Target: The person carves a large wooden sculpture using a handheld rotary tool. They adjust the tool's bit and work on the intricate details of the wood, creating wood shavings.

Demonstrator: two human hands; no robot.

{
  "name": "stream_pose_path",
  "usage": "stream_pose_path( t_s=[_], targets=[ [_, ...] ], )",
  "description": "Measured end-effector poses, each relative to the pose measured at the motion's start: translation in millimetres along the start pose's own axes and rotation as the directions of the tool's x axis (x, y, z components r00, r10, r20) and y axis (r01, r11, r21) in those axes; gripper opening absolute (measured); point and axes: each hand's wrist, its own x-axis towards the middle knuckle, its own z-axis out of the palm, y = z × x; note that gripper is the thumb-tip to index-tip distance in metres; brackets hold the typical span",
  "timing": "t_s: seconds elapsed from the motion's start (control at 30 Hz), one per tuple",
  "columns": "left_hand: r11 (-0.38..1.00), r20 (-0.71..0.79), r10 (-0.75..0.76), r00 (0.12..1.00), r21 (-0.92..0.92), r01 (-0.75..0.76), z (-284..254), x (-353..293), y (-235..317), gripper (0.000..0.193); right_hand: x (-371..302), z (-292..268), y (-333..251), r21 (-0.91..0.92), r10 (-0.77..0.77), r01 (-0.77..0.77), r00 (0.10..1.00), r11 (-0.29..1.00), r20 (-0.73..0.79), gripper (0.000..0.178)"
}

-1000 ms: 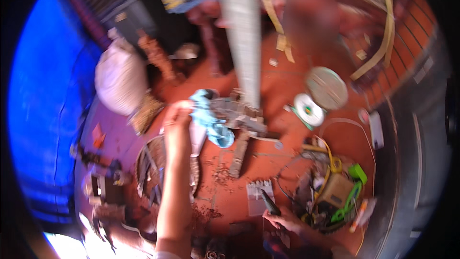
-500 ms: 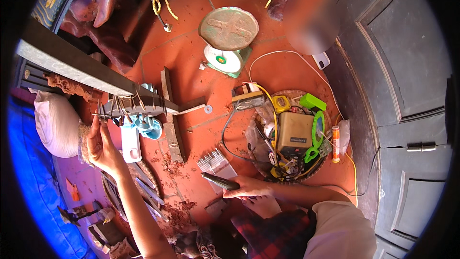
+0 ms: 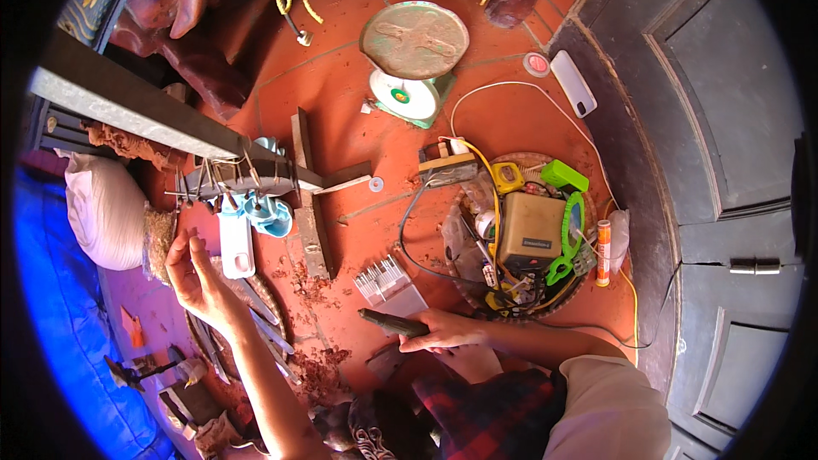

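My left hand [image 3: 206, 294] is raised at the left, just below a row of small shanked bits [image 3: 223, 179] hanging along a bar. Its thumb and fingertips are drawn together. A tiny dark tip may show there, too small to name. In my right hand [image 3: 439, 330] lies a dark, slim handpiece [image 3: 394, 324] like that of a rotary tool, its end pointing left. A pale case [image 3: 392, 288] of thin bits is on the floor just beyond it. Near my left fingers hang light blue cups [image 3: 271, 216] and a white phone-shaped case [image 3: 236, 245].
A round basket [image 3: 562, 311] at the right holds a brown box [image 3: 530, 230], green goggles and cords. Further off stands a scale [image 3: 405, 95] with a dusty pan. Wooden bars [image 3: 311, 238], shavings and a tray of chisels [image 3: 277, 324] lie leftward. A metal beam [image 3: 145, 106] crosses the upper left.
My left hand has come down and back from the hanging bits. My right hand keeps the handpiece nearly in place. A blurred shape at upper right is gone, uncovering a phone and round roll.
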Motion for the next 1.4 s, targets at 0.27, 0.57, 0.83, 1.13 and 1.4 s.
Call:
stream_pose_path(
  t_s=[0.27, 0.57, 0.83, 1.13, 1.4],
  targets=[
    [0.973, 0.137, -0.218, 0.966, -0.043, 0.225, -13, -37, 18, 0.026, -4, 2, -9, -0.005, -0.004, 0.004, 1.0, 1.0, -0.011, 0.027],
    [0.695, 0.756, -0.601, 0.261, 0.332, 0.637, -22, -154, 30, 0.059, 2, 18, 1, 0.117, -0.129, 0.13, 0.992, 0.985, -0.012, 0.021],
    [0.478, 0.629, -0.748, 0.213, 0.287, 0.83, -32, -193, 29, 0.041, -9, 20, -33, -0.529, -0.297, 0.302, 0.95, 0.793, 0.097, 0.04],
    [0.382, 0.529, -0.811, 0.251, 0.152, 0.912, -45, -196, 39, 0.041, -57, -96, -75, -0.724, -0.66, -0.527, 0.353, 0.446, -0.663, 0.017],
    [0.409, 0.532, -0.814, 0.234, 0.238, 0.881, -46, -206, 38, 0.043, -124, -225, -61, -0.687, -0.631, -0.669, 0.409, 0.285, -0.659, 0.028]
  ],
)
